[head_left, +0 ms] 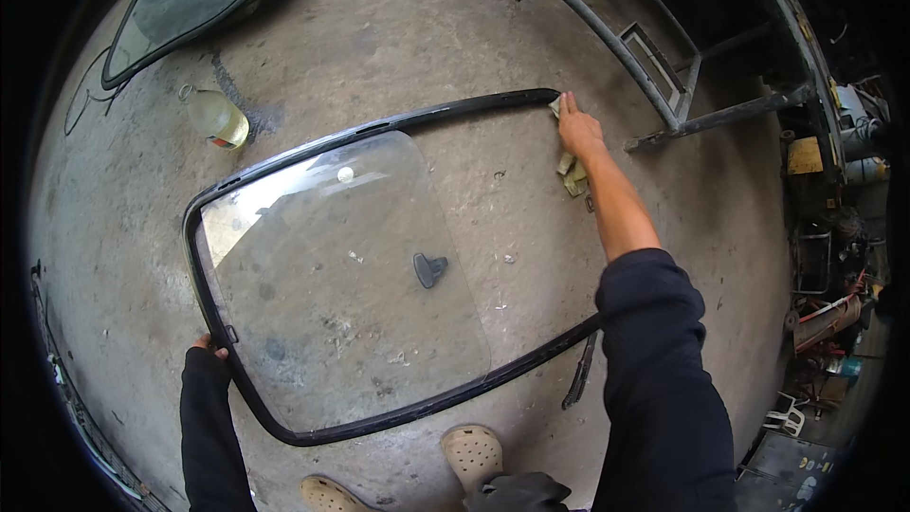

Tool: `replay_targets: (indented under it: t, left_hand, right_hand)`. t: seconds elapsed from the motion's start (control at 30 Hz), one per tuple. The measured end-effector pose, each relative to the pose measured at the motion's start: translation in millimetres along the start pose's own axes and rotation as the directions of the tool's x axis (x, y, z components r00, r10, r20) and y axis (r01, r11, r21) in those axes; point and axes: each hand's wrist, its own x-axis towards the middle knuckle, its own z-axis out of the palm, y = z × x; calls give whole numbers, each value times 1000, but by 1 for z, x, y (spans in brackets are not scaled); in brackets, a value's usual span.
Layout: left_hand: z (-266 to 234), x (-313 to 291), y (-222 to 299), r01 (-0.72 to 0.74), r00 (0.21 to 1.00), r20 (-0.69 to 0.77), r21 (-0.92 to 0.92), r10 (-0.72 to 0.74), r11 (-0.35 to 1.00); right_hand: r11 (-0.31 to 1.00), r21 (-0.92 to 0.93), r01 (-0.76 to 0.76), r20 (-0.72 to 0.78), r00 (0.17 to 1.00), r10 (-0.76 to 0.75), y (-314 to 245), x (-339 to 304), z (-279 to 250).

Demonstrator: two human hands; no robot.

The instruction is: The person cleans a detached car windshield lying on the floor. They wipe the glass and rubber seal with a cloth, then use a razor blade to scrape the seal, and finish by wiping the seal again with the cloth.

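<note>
A black window frame (387,411) with rounded corners lies before me on the floor. A clear glass pane (332,246) fills its left part, and a dark handle (429,270) is fixed on the glass. My left hand (212,347) is closed round the frame's left side, the fingertips showing on its inner edge. At the frame's far right corner, my right hand (580,131) presses a pale yellow-green rag (573,176) against the rim. The rag's loose end hangs below the hand. My right forearm and sleeve hide the frame's right side.
Beyond the frame stands a bottle of yellowish liquid (216,118). Another glazed window (190,14) lies at the far left. Metal tube framework (607,33) occupies the far right, with clutter along the right edge. A dark strip (580,372) and my beige clogs (472,455) are near.
</note>
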Motion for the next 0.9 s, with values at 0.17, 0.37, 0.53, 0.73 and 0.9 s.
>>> replay_targets:
  t: [0.17,0.37,0.53,0.73,0.9]
  left_hand:
    - [4,-1,6,-10,1000,-5,-17,10,1000]
    - [-4,-6,0,16,999,-32,-36,-17,999]
    - [12,2,17,-14,1000,-1,-53,14,998]
    - [-8,-21,19,25,997,-66,-52,-29,998]
    - [4,-13,26,11,999,-44,12,-10,1000]
  right_hand:
    - [993,-5,-119,3,993,119,0,-2,2]
    - [999,37,-6,-3,1000,6,-1,1,9]
    - [971,53,-232,-25,972,233,12,12,12]
    - [995,55,83,-4,997,-83,-5,-1,-14]
    - [983,92,-160,56,986,156,28,12,4]
